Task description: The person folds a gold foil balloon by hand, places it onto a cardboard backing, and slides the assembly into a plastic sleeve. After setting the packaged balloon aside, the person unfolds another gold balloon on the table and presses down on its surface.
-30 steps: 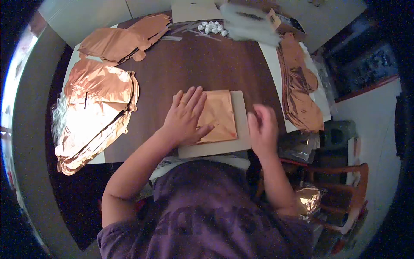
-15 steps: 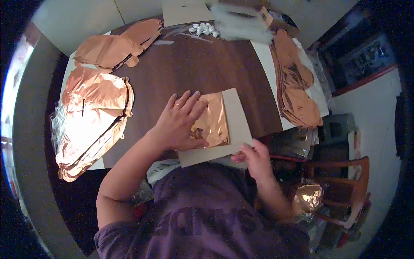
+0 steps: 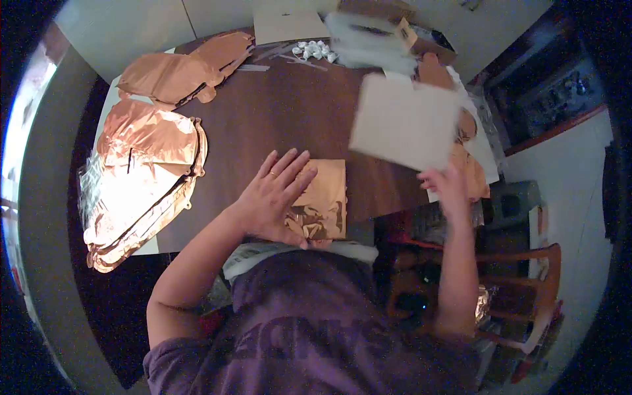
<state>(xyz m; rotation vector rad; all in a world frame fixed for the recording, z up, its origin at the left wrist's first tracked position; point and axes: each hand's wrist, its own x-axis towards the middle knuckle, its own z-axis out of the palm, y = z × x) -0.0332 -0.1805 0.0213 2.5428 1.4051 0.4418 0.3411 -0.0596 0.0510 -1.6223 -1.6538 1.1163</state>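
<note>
My left hand (image 3: 278, 197) lies flat with fingers spread on a folded copper-coloured foil balloon (image 3: 326, 191), a neat rectangle at the table's near edge. Up and to the right, my right hand (image 3: 449, 189) grips a pale cardboard sheet (image 3: 407, 122) by its near right corner. The sheet is raised, blurred by motion, and covers part of the flat foil balloons (image 3: 469, 172) on the table's right side.
More flat copper foil balloons (image 3: 148, 141) cover the left side of the brown table (image 3: 283, 108). At the back are small white pieces (image 3: 315, 50), clear strips (image 3: 255, 68), clear plastic bags (image 3: 368, 39) and a cardboard box (image 3: 431, 41). A wooden chair (image 3: 543, 260) stands at the right.
My right hand has pulled the cardboard sheet out from under the folded foil and carried it up to the right. My left hand stays on the foil, which sits slightly lower in view.
</note>
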